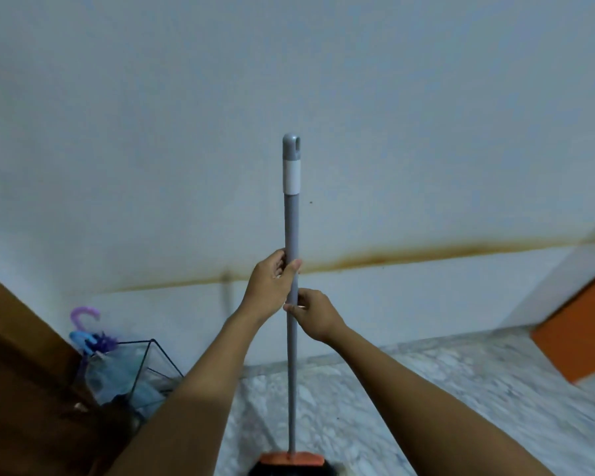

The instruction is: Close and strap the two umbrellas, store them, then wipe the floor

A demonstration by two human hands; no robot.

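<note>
Head view: both hands — left grip, right grip — wrapped tight around smooth grey mop pole, upright over marbled floor.

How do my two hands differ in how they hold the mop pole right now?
The left hand sits higher on the mop pole, while the right hand grips just below it. The left hand comes in from the pole's left side, the right hand from its right. Both are closed around the same grey upright pole, close together, well below its capped top.
</note>
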